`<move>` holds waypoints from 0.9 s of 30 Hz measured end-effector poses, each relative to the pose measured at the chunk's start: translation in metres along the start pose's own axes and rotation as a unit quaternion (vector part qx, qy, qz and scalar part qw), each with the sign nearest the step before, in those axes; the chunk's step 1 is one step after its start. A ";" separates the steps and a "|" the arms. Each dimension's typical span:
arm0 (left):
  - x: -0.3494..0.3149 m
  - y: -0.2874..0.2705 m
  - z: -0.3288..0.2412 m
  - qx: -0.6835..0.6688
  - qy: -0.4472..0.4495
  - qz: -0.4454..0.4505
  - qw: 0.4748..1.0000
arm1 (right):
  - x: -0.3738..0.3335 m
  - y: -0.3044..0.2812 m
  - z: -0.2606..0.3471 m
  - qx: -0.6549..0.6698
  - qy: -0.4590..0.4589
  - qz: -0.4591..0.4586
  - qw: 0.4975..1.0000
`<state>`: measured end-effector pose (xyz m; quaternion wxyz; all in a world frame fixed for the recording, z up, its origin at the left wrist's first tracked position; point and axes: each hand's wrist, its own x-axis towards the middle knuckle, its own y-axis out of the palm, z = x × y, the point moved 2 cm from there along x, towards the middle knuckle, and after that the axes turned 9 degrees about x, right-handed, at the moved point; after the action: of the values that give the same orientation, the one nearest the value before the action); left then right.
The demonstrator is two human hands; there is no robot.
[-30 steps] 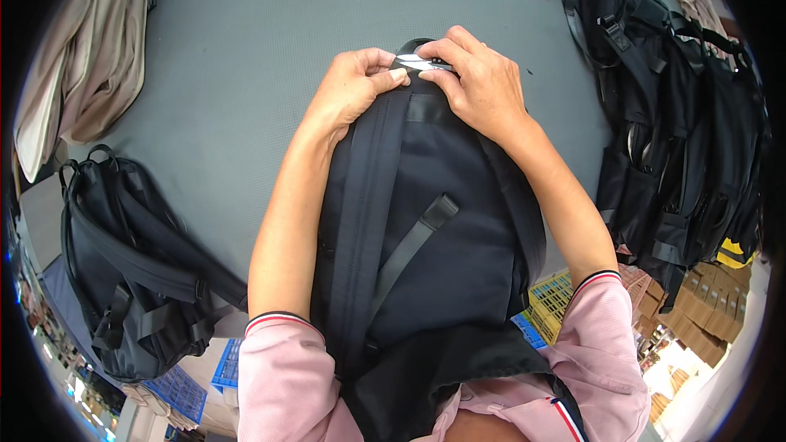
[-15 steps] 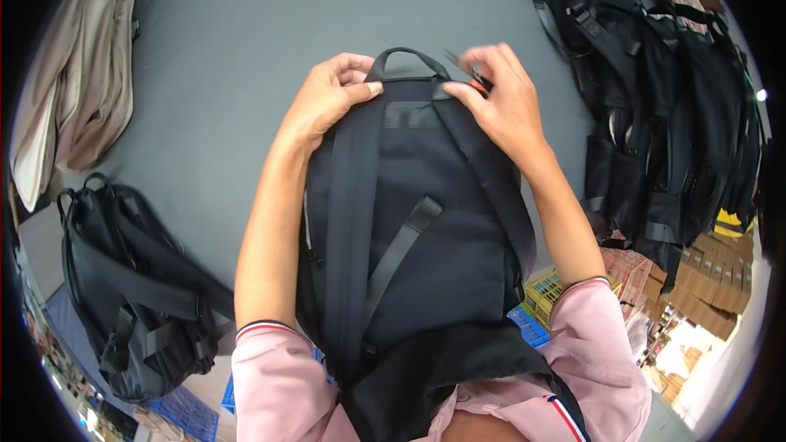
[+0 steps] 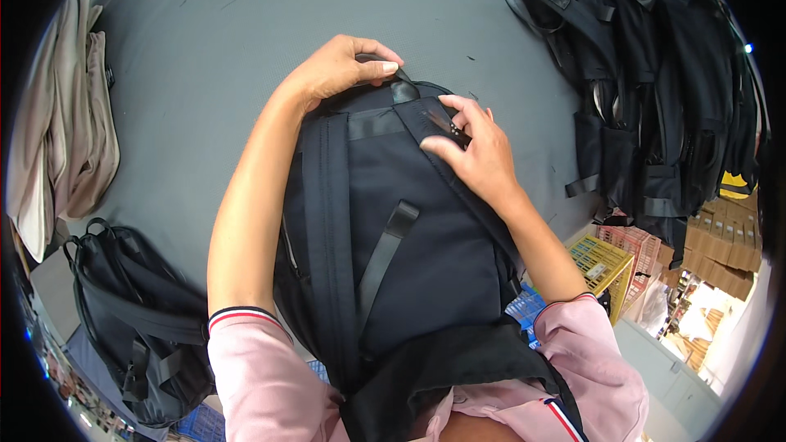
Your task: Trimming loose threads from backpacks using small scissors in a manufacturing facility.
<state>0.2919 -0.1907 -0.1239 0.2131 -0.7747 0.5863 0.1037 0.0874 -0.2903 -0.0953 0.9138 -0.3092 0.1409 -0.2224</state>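
A black backpack point(image 3: 409, 229) lies back side up on the grey table point(image 3: 213, 74), its shoulder straps running toward me. My left hand point(image 3: 340, 69) grips the top of the pack at its carry handle. Fingers of my right hand point(image 3: 475, 151) pinch the upper end of the right shoulder strap, where a small dark piece sits between fingertips and thumb. A loose strap point(image 3: 385, 254) crosses the back panel diagonally.
A pile of black backpacks point(image 3: 655, 82) fills the far right of the table. Another black backpack point(image 3: 139, 319) lies at the near left, with beige bags point(image 3: 65, 139) stacked beyond it. Yellow, blue and pink crates point(image 3: 602, 258) and cardboard boxes point(image 3: 729, 233) stand on the floor at right.
My right hand has moved from the pack's top edge down onto the right shoulder strap. The left hand stays gripping the top. The view has shifted so the pack sits lower in frame.
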 end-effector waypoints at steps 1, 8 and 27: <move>0.000 0.001 0.004 0.001 -0.004 -0.002 1.000 | -0.005 0.002 0.010 -0.062 -0.065 -0.020 0.996; 0.001 -0.002 0.001 0.033 -0.029 -0.019 0.999 | -0.003 -0.016 0.024 -0.112 -0.179 -0.056 0.976; -0.004 0.027 -0.001 -0.123 -0.110 -0.124 0.978 | 0.022 -0.007 0.037 0.006 -0.096 -0.016 0.995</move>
<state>0.2647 -0.1938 -0.1275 0.1906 -0.8456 0.4410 0.2327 0.1192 -0.2876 -0.0648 0.9212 -0.3260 0.0459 -0.2073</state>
